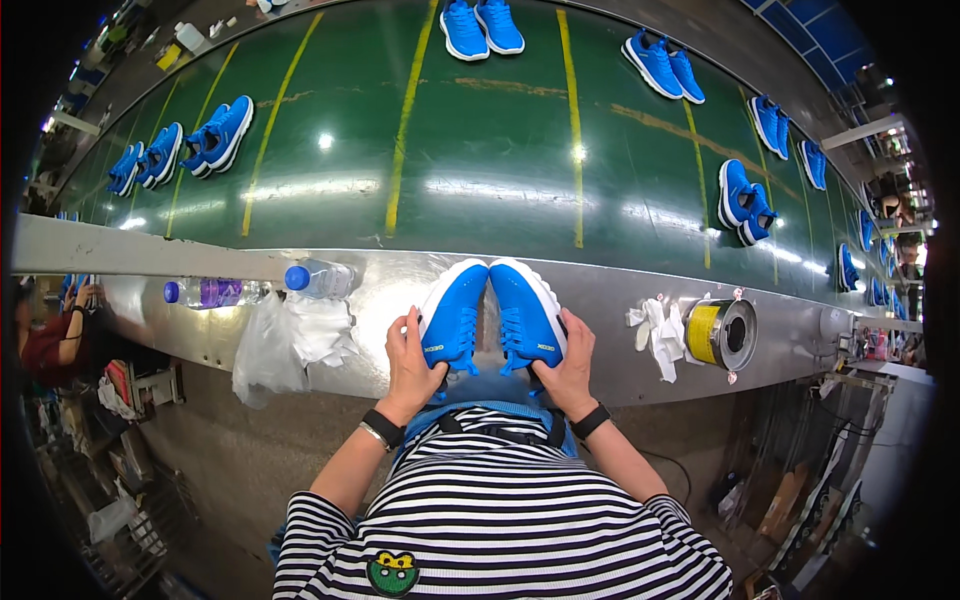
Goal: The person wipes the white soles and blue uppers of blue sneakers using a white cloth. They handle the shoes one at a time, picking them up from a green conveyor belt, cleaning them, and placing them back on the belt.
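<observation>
**Two shoes, two grips, one narrow ledge**

The left hand (412, 362) wraps its fingers (410, 325) around the outer side of a bright blue knit sports shoe with a white sole (453, 312); the right hand (570, 368) holds the matching blue shoe (527, 310) the same way, fingers curled round its outer flank. Both shoes sit side by side, toes pointing to 12 o'clock, on the grey metal counter (400, 290) that edges the belt, directly ahead of the striped-shirted body.

The heels appear to overhang the near edge, so a slackened grip could tip either shoe toward the floor. The inner sides touch or nearly touch; squeezing them together may scuff the white soles.

At 9 o'clock of the left hand lie a crumpled clear plastic bag (268, 350) and two clear water bottles with blue caps (320, 278); an elbow swing could roll a bottle off. At 3 o'clock, a roll of yellow tape (712, 333) and white rags (655, 330) could snag a sleeve.

Beyond, the green conveyor belt (490, 150) carries other blue pairs.
</observation>
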Motion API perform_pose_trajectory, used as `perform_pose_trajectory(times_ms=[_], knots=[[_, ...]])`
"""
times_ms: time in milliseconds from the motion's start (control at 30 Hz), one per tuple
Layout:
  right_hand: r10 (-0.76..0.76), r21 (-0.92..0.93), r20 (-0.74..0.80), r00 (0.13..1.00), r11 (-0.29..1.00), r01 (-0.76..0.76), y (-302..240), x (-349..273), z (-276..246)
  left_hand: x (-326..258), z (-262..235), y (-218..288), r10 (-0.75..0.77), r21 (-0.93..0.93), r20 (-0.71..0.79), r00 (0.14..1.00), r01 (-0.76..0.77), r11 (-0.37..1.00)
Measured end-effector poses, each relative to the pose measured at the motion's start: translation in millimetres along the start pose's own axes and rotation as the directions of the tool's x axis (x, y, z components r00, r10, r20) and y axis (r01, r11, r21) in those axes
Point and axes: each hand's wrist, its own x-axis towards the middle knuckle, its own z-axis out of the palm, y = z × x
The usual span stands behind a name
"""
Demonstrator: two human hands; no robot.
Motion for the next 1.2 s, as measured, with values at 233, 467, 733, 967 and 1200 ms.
perform_pose_trajectory(times_ms=[233,467,733,967,1200], knots=[[0.024,-0.08,0.098,0.995,0.997,-0.016,-5,-4,8,2,4,13,-0.058,0.031,0.096,0.994,0.055,0.998],[0.15,0.271,0.206,0.967,0.941,-0.203,9,0,-1,10,-6,-6,-0.012,-0.218,0.192,0.981,0.055,0.974],[0.191,0.425,0.544,0.817,0.777,-0.465,43,29,11,23,3,-34,-0.23,-0.434,0.498,0.836,0.47,0.769],[0.292,0.576,0.607,0.739,0.479,-0.662,30,30,0,33,-11,-17,-0.282,-0.657,0.544,0.791,0.61,0.443],[0.381,0.597,0.558,0.737,0.433,-0.675,18,40,-3,46,-11,-8,-0.387,-0.722,0.466,0.796,0.594,0.354]])
